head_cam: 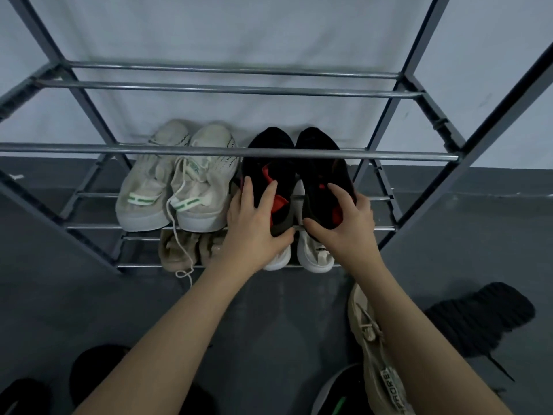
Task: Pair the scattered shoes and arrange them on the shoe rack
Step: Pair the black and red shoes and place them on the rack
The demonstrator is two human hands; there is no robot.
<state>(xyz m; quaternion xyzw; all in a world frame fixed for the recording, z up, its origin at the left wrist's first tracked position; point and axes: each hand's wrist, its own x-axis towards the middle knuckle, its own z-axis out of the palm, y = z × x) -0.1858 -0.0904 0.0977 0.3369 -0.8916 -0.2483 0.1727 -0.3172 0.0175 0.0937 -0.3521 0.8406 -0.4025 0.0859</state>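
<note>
Two black shoes with red trim sit side by side on the rack's (209, 151) middle shelf, just right of centre: the left one (269, 163) and the right one (321, 166). At their nine o'clock stand two beige sneakers (176, 178) with green heel stripes. One shelf down are two tan shoes (179, 250) and two white ones (314, 253). The left hand (254, 226) and right hand (341, 226), both arms outstretched, each clasp a black shoe's heel. On the floor at five o'clock lie one beige shoe (377, 354) and one black knit shoe (478, 319).
</note>
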